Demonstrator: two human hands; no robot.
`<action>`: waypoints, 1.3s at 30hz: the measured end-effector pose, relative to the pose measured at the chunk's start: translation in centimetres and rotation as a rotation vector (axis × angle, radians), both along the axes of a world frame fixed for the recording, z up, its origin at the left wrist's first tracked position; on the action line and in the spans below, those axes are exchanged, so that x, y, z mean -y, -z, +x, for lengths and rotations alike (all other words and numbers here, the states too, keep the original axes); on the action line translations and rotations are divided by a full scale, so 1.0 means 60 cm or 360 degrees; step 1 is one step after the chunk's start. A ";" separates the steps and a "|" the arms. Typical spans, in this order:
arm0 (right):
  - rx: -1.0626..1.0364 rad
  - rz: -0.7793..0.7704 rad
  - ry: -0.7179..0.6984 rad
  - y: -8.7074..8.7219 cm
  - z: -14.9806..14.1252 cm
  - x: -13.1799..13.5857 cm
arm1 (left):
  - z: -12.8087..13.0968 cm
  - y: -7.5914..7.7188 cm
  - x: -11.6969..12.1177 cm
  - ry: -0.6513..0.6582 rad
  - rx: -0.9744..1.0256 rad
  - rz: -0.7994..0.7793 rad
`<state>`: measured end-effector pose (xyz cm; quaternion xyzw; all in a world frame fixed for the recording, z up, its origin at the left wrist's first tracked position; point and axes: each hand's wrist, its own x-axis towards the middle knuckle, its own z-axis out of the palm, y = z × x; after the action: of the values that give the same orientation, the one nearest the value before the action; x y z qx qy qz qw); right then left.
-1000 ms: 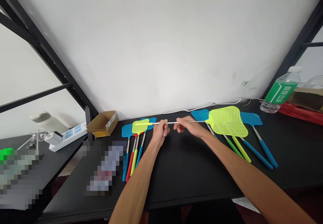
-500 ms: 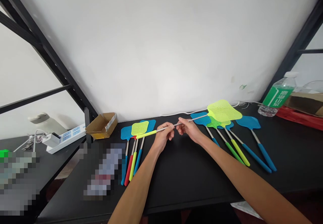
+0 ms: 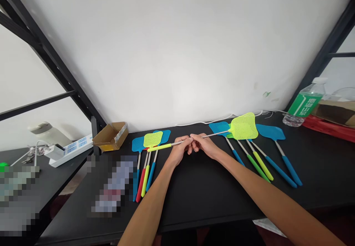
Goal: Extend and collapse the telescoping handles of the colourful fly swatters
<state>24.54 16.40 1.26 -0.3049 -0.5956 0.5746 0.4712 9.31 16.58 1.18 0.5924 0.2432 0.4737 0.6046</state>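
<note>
Yellow-green fly swatter (image 3: 243, 126) hangs level above the black table (image 3: 205, 190), its thin metal rod pinched mid-length by the left hand (image 3: 179, 150) and right hand (image 3: 202, 144), knuckles touching. Judging by the 2 groups, collapsed swatters (image 3: 146, 153) lie left, extended swatters (image 3: 257, 153) right; this 1 looks mid-collapse, rod partly out.

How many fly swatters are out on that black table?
About 9, some overlapping: one yellow fly swatter held in both hands, four in the left bundle, four in the right group. Others may be hidden underneath.
</note>
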 end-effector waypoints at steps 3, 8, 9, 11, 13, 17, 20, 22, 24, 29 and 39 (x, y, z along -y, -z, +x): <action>-0.0028 -0.0023 -0.0026 -0.002 -0.003 0.002 | 0.000 0.000 -0.002 0.0007 0.0053 -0.0041; 0.0008 0.0044 -0.0020 -0.007 -0.005 0.004 | -0.002 0.002 -0.009 -0.0084 0.0085 -0.0107; 0.0037 0.0071 0.0001 -0.009 -0.004 0.004 | -0.002 0.002 -0.010 -0.0099 0.0083 -0.0115; 0.0102 0.0122 0.0033 -0.013 -0.002 0.004 | -0.003 0.002 -0.012 -0.0116 0.0092 -0.0131; 0.0159 0.0169 0.0041 -0.017 0.000 0.005 | -0.003 0.002 -0.012 -0.0120 0.0111 -0.0142; 0.0251 0.0253 0.0036 -0.023 0.006 0.004 | -0.006 0.001 -0.012 -0.0125 0.0126 -0.0154; 0.0322 0.0317 0.0036 -0.027 0.012 0.003 | -0.010 0.001 -0.013 -0.0125 0.0105 -0.0186; 0.0359 0.0354 0.0030 -0.030 0.017 0.003 | -0.012 0.000 -0.015 -0.0140 0.0105 -0.0199; 0.0385 0.0379 0.0030 -0.034 0.020 0.003 | -0.014 -0.001 -0.017 -0.0165 0.0121 -0.0204; 0.0409 0.0375 0.0088 -0.038 0.029 0.001 | -0.019 -0.006 -0.020 -0.0190 0.0142 -0.0234; 0.0233 0.0163 0.0189 -0.018 0.030 -0.009 | -0.012 0.006 -0.016 -0.0245 0.0129 -0.0141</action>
<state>26.33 16.93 2.32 -0.3565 -0.6379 0.4906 0.4746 8.58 17.53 0.83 0.5251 0.2841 0.5310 0.6013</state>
